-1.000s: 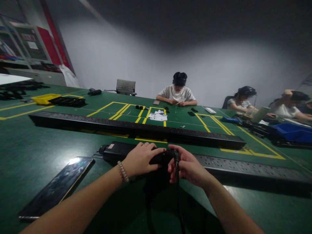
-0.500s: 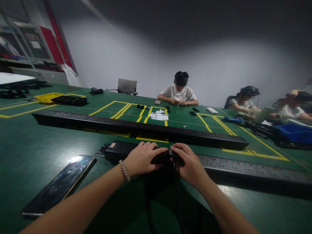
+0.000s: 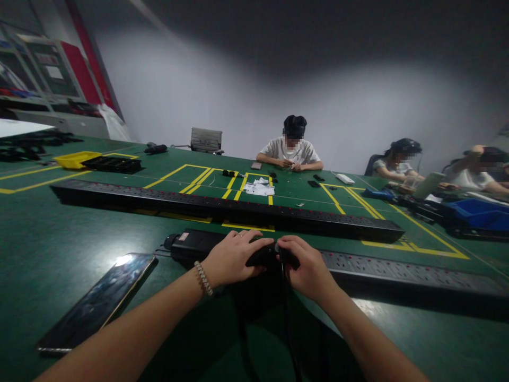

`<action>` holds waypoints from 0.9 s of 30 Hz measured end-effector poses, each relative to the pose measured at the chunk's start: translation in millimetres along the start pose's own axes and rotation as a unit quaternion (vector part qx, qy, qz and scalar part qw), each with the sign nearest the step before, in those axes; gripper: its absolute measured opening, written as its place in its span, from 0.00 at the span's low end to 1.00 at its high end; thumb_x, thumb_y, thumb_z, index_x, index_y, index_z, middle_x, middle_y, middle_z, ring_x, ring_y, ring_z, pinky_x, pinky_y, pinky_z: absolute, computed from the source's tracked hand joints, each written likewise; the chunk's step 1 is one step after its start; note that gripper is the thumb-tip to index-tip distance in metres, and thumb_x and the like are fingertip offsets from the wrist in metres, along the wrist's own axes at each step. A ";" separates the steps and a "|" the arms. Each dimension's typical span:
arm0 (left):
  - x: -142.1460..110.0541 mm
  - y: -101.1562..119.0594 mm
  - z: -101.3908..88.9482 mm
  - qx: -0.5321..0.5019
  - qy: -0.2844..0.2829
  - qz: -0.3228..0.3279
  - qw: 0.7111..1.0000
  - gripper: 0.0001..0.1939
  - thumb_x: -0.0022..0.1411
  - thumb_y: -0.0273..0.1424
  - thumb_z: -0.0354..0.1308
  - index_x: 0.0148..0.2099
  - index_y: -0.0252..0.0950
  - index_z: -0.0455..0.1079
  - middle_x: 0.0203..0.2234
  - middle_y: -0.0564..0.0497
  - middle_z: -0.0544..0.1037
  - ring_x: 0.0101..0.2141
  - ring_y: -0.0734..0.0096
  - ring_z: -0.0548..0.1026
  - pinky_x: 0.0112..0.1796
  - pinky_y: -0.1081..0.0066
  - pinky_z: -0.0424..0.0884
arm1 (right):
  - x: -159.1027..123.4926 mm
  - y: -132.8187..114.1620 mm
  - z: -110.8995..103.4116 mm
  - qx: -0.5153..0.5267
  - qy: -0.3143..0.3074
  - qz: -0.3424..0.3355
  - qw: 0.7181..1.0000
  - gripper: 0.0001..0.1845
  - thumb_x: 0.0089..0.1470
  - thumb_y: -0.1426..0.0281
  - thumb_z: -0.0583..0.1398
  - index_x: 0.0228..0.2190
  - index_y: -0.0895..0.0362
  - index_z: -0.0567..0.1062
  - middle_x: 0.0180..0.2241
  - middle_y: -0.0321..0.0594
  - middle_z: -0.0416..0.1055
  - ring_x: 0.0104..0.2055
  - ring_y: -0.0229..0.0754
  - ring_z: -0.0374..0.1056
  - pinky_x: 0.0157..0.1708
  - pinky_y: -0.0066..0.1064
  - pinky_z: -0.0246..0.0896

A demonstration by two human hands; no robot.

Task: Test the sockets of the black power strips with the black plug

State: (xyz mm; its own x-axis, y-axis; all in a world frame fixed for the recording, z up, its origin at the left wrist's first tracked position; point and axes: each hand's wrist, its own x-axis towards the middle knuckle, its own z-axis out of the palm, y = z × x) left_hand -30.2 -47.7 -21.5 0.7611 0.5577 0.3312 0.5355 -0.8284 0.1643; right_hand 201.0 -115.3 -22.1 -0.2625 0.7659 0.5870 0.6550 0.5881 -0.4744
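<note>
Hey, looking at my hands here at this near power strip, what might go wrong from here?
The cable trails down from the right hand, so a snag might tug the plug askew. That hand partly hides the plug, so poor alignment with the near power strip could go unnoticed. The phone lies beside the left forearm, which might bump it.

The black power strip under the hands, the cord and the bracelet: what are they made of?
Power strip: maybe painted metal or hard plastic, satin black; its flat top has a soft sheen.
Cord: probably rubbery plastic, dark; it runs in a smooth bend.
Bracelet: pale, beadlike pieces, perhaps stone or plastic; too small to tell.
</note>
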 end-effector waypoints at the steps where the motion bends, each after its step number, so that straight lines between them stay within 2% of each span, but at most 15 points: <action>1: 0.1 -0.1 0.0 -0.014 0.006 0.001 1.000 0.34 0.60 0.40 0.63 0.66 0.46 0.59 0.59 0.44 0.69 0.56 0.51 0.70 0.53 0.53 0.66 | -0.2 0.5 0.1 0.001 0.001 0.000 1.000 0.23 0.52 0.80 0.59 0.48 0.51 0.75 0.50 0.47 0.74 0.51 0.50 0.72 0.51 0.46 0.70; 4: 0.5 0.4 -0.6 -0.062 0.020 -0.003 0.998 0.33 0.59 0.37 0.64 0.64 0.42 0.58 0.58 0.44 0.71 0.56 0.53 0.70 0.54 0.54 0.66 | -0.7 2.2 0.3 -0.003 -0.007 -0.001 1.000 0.22 0.52 0.80 0.59 0.48 0.51 0.75 0.49 0.47 0.74 0.51 0.50 0.73 0.51 0.46 0.70; 9: 1.3 4.7 -2.9 -0.096 0.018 0.020 0.995 0.31 0.60 0.31 0.62 0.63 0.43 0.59 0.57 0.47 0.73 0.55 0.57 0.71 0.56 0.55 0.66 | 0.1 3.3 0.2 -0.006 -0.016 0.000 1.000 0.20 0.51 0.80 0.60 0.46 0.51 0.75 0.48 0.46 0.75 0.50 0.50 0.73 0.50 0.44 0.70; 15: 1.7 8.8 -5.3 -0.088 0.000 0.022 0.996 0.30 0.61 0.29 0.61 0.64 0.44 0.59 0.56 0.47 0.74 0.57 0.56 0.70 0.56 0.53 0.64 | 2.3 2.2 -1.1 -0.005 -0.028 -0.002 1.000 0.19 0.52 0.79 0.61 0.45 0.51 0.75 0.47 0.46 0.75 0.50 0.50 0.73 0.50 0.44 0.70; 27: 0.9 6.5 -0.4 -0.060 -0.006 0.038 0.997 0.33 0.62 0.29 0.60 0.66 0.42 0.54 0.59 0.45 0.71 0.58 0.54 0.68 0.57 0.52 0.63 | -1.6 5.8 4.5 0.002 0.001 -0.009 1.000 0.21 0.50 0.80 0.60 0.46 0.51 0.74 0.51 0.47 0.74 0.54 0.51 0.71 0.53 0.47 0.69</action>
State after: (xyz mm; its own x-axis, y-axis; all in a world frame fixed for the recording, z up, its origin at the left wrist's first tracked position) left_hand -26.2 -52.6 -19.8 0.8029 0.4927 0.3355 0.4284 -0.8683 0.2500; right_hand 202.1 -111.9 -28.7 -0.2735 0.7549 0.5962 0.6478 0.6027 -0.4660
